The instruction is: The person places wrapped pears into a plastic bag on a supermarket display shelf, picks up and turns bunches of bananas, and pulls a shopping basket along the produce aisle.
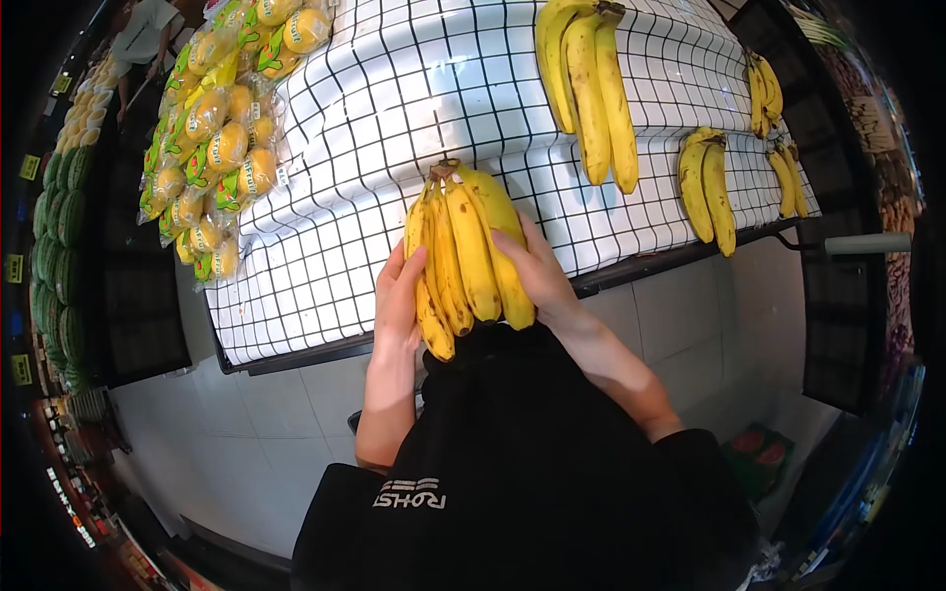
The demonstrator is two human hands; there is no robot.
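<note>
A bunch of yellow bananas (473, 246) with brown specks is held between my two hands at the front edge of the display, its stem pointing away from me. My left hand (399, 295) grips the left side of the bunch, thumb on top. On the right side, my right hand (537, 271) is wrapped round the outer banana. Parts of the fingers are hidden beneath the fruit. The display table (345, 227) has a white cloth with a black grid. Farther right on it lies a larger bunch (596, 98), and beyond that a smaller bunch (705, 192).
Plastic-wrapped orange-yellow fruit (227, 143) is piled at the table's left. Two small banana bunches (766, 94) (786, 180) lie at the far right. A grey bar (867, 244) juts out beside the table. A person (143, 44) stands at the upper left.
</note>
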